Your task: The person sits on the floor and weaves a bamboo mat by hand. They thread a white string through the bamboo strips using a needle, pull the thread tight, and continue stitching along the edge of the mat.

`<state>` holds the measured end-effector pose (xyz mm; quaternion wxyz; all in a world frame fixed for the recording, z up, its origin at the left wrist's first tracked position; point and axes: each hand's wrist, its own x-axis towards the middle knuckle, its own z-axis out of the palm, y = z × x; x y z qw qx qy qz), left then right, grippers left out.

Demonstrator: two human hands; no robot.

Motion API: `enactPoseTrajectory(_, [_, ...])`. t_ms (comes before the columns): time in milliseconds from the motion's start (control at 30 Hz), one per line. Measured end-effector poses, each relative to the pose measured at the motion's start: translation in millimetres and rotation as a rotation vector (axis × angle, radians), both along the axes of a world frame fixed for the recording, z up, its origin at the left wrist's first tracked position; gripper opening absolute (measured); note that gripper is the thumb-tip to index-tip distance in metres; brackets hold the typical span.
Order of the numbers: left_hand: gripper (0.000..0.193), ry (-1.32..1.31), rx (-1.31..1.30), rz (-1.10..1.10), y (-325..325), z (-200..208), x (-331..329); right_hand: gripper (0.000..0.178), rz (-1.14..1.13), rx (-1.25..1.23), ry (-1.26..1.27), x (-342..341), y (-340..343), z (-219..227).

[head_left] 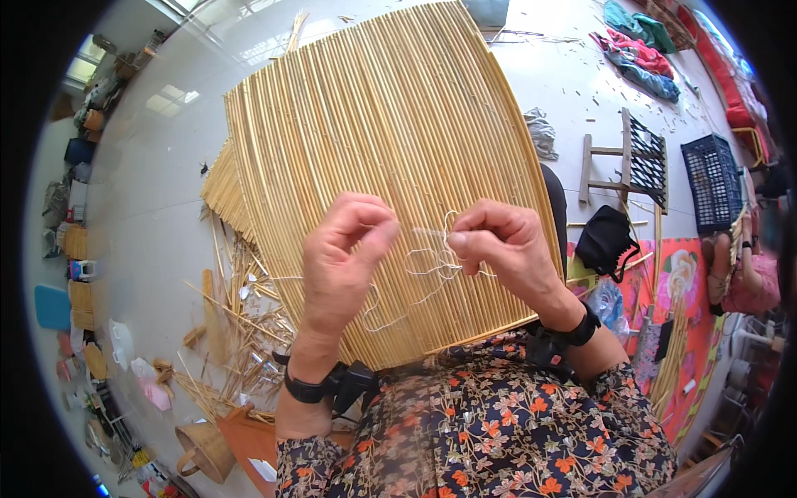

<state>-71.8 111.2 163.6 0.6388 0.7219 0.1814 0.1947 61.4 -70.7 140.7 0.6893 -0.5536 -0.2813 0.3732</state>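
Note:
A large mat of yellow reed stalks (390, 124) lies across my lap and reaches away over the floor. Above its near edge, my left hand (342, 253) pinches one end of a thin white string (432, 266) between thumb and fingers. My right hand (498, 245) pinches the same string a little to the right, where it forms small loops. The string hangs slack between both hands and trails down over the mat. Each wrist carries a black band.
Loose reed stalks and scraps (237, 315) litter the floor at the left, with a small woven basket (203, 452) near my knee. A wooden stool (631, 162), a dark plastic crate (712, 178) and a black bag (604, 239) stand at the right. Another person (743, 274) sits at the far right.

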Motion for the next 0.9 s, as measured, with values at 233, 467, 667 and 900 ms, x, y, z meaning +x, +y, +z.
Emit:
enactPoseTrajectory(233, [0.006,0.033,-0.354,-0.53,-21,-14,-1,0.008,-0.052,0.221,0.351,3,-3,1])
enactPoseTrajectory(467, [0.009,0.096,-0.582,-0.588,-17,-18,-6,0.008,0.046,0.351,0.406,-4,-26,22])
enactPoseTrajectory(667, [0.006,-0.086,-0.675,-0.831,-14,-3,-21,0.018,0.38,0.843,-0.31,-7,-29,70])
enactPoseTrajectory(900, [0.012,-0.175,-0.69,-0.527,-8,-12,-24,0.02,0.155,1.063,-0.281,-37,-12,86])
